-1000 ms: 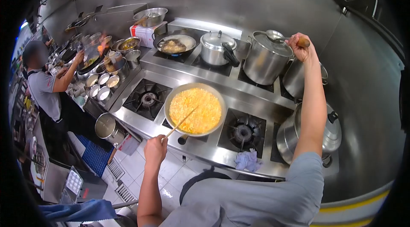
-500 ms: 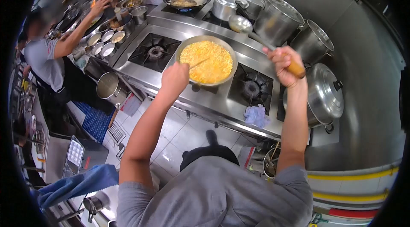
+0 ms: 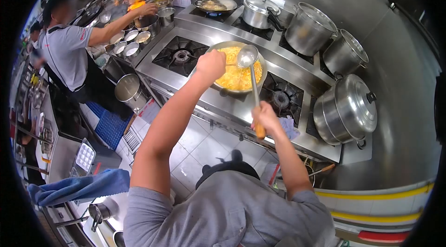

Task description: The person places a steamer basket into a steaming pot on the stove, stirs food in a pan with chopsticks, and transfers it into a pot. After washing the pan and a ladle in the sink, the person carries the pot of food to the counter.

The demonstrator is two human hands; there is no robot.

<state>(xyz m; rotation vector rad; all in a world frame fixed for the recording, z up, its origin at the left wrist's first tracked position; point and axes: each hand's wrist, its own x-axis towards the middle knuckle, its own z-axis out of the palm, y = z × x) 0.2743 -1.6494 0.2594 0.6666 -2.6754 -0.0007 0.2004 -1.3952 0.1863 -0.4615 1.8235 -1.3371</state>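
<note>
Metal ladle [image 3: 248, 57] slants from the bent-wristed right hand [image 3: 266, 118].

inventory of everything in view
pan: 1, grey, stove front
food: 1, yellow, in pan
ladle: 1, silver, over pan
stick: 1, brown, over pan
wok: 1, black, back row
cooker: 1, silver, beside wok
tall pots: 2, silver, back right
big pot: 1, silver, right
cloth: 1, lilac, stove front
containers: many, silver, back left
towel: 1, blue, lower left
co-workers: 2+, nearest grey-shirted, left
left hand: 1, on stick
right hand: 1, on ladle
</note>
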